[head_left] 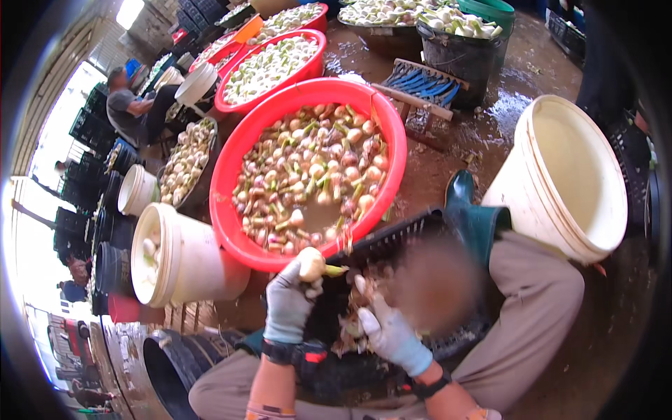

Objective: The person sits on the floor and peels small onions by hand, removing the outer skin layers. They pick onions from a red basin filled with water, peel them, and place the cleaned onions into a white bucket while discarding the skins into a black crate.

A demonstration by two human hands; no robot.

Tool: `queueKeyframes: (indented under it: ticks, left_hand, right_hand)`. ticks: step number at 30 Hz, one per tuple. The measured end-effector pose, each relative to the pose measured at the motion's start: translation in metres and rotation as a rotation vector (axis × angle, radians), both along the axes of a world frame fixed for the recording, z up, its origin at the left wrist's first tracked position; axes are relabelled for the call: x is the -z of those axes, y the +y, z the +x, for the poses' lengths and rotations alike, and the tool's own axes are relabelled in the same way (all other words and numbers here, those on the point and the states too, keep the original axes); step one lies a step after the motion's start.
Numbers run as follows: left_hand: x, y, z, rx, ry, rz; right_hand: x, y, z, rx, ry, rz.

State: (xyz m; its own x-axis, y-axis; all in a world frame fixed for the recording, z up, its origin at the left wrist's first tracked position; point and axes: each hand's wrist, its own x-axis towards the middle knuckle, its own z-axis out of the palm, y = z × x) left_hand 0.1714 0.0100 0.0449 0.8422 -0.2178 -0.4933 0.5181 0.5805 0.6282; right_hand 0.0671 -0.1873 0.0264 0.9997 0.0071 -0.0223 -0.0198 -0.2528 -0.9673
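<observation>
My left hand point(289, 297), in a pale glove, grips a whitish garlic bulb point(311, 265) whose short green stem points right. My right hand point(393, 334), gloved too, is a little lower and to the right, with its fingers curled; what they hold, if anything, I cannot make out. Beneath both hands, between my legs, a black crate point(458, 343) contains peelings and scraps. Just beyond it stands a large red tub point(222, 183), with many unpeeled garlic bulbs point(308, 171) spread over its bottom. A blurred patch hides part of the crate.
White buckets stand at the left point(210, 255) and right point(504, 178) of the red tub. A small wooden stool with blue straps point(420, 87) is behind it. Further red tubs point(318, 59) and a black bucket point(458, 70) hold pale bulbs. Another person point(129, 105) sits far left.
</observation>
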Motion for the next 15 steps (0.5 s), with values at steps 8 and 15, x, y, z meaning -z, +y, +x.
queueKeyframes:
  ticks: [8, 15]
  left_hand:
    - [-0.013, -0.021, -0.146, -0.268, 0.059, 0.057]
    - [-0.005, -0.008, -0.164, -0.187, -0.071, 0.165]
  right_hand:
    - [-0.003, 0.033, -0.046, -0.292, 0.091, -0.321]
    - [0.011, 0.042, -0.063, -0.22, 0.198, 0.033]
